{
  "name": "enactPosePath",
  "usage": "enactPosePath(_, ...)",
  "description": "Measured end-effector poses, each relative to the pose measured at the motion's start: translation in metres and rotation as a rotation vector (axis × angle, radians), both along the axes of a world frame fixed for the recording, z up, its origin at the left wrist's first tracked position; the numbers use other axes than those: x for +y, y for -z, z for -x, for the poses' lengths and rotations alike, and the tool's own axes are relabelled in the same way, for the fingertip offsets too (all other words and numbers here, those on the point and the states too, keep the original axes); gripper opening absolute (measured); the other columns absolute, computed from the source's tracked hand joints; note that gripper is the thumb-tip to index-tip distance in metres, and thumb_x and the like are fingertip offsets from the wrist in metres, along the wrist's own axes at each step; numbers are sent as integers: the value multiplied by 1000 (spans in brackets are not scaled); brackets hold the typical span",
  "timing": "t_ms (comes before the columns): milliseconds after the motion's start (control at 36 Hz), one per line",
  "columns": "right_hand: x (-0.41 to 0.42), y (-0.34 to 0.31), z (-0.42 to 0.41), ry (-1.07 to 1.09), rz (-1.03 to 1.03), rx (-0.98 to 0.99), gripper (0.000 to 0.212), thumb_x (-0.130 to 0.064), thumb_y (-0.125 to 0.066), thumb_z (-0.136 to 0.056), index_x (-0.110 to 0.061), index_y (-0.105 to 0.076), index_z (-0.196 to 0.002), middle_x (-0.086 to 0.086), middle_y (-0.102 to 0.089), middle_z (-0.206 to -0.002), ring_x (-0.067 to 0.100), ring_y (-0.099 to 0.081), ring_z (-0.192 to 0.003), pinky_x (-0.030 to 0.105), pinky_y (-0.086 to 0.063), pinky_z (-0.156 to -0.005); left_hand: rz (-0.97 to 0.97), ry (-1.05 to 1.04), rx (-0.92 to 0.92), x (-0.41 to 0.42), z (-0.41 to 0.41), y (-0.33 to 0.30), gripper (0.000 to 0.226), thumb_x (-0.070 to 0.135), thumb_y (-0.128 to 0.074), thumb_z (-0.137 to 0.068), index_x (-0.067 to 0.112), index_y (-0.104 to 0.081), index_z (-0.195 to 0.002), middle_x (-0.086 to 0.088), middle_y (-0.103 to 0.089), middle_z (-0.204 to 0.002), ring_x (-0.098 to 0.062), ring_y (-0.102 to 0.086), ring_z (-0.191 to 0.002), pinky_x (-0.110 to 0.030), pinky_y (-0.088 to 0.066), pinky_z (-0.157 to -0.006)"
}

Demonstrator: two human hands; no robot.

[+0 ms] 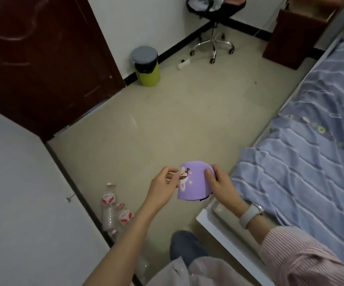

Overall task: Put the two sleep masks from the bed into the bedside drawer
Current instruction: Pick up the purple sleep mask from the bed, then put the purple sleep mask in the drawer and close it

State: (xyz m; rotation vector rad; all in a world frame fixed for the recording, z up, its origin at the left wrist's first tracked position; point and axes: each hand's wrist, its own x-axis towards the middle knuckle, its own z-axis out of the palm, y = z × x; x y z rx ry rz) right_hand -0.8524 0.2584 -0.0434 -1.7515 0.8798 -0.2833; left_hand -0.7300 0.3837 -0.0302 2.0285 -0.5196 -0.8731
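One purple sleep mask (194, 182) is in view, held up over the floor (156, 120) between two hands. It has a little cartoon bunny on it, and a bit of black peeks out at its lower right edge; whether that is a second mask cannot be told. The left hand (164, 187) pinches the mask's left edge in a narrow grip. The right hand (220, 185) holds the right side, thumb on the front. One white band (249, 215) sits on the right wrist. Just below the hands, beside the bed (311, 151), is one white drawer (212, 223), open, with something flat and blurry inside. Two clear plastic bottles (115, 211) stand by the wall. One green bin (147, 67) and one office chair (214, 23) are far back.
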Motion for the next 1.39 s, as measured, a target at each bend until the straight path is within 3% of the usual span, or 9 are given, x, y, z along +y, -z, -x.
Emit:
enactPosePath(139, -49, 19, -83, 39, -71, 7, 10, -17, -44, -95, -11, -50, -90, -6, -50, -74, 9, -46, -60, 19, -37, -54, -46, 18, -68, -52, -82, 5, 26, 20, -49, -90, 16, -54, -116, 0, -60, -103, -18, -60, -87, -23, -41, -76)
enactPosePath(278, -120, 21, -181, 122, -172, -22, 13, -13, -43, -93, -3, -50, -93, 5, -49, -76, 16, -45, -54, 14, -38, -38, -97, 62, -192, -125, -193, 3, 28, 18, -50, -89, 13, -56, -116, -2, -62, -112, -15, -57, -88, -23, -40, -79)
enactPosePath(528, -270, -15, -297, 331, -217, -32, 10, -14, -44, -92, -6, -49, -94, 5, -52, -78, 17, -50, -57, 18, -44, -44, -109, 221, -353, -292, -343, -30, 24, 18, -50, -89, 11, -60, -110, -5, -67, -105, -15, -56, -81, -21, -40, -75)
enactPosePath(611, -323, -20, -317, 386, -192, -22, 11, -15, -46, -91, -6, -50, -95, 5, -53, -78, 18, -51, -56, 26, -46, -50, -83, 287, -379, -355, -369, -28, 22, 19, -49, -89, 13, -61, -107, -3, -68, -105, -17, -59, -83, -27, -46, -81)
enactPosePath(722, -395, -19, -337, 491, -180, -11, 15, -16, -45, -92, -4, -51, -99, 5, -54, -78, 17, -51, -55, 24, -46, -49, -75, 413, -398, -445, -393, -15, 21, 20, -48, -89, 14, -61, -105, -4, -69, -105, -21, -62, -90, -33, -49, -84)
enactPosePath(1028, -664, -20, -412, 725, -179, 14, 12, -16, -44, -91, -6, -50, -92, 8, -55, -78, 20, -51, -55, 31, -45, -54, -13, 598, -452, -753, -504, -7, 23, 20, -48, -90, 13, -60, -108, -8, -67, -106, -23, -62, -95, -36, -49, -87)
enactPosePath(1167, -777, -44, -409, 846, -146, -11, 8, -18, -45, -91, -13, -51, -90, 2, -56, -74, 19, -52, -56, 33, -47, -58, -12, 689, -459, -904, -511, -18, 25, 20, -49, -89, 12, -61, -109, -8, -67, -107, -26, -61, -97, -34, -46, -86)
enactPosePath(1306, -885, -37, -375, 1015, -142, -26, 8, -14, -45, -93, -8, -49, -96, 4, -54, -78, 18, -51, -54, 17, -46, -44, 34, 851, -431, -1045, -467, -16, 24, 21, -48, -89, 14, -61, -108, -7, -67, -107, -25, -61, -100, -34, -46, -87)
enactPosePath(1389, -960, -24, -354, 1062, -132, -19, 11, -13, -44, -92, -6, -50, -96, 7, -55, -85, 18, -53, -61, 20, -47, -48, 46, 916, -408, -1126, -442, -6, 24, 21, -48, -89, 14, -61, -109, -6, -66, -107, -24, -61, -99, -32, -46, -86)
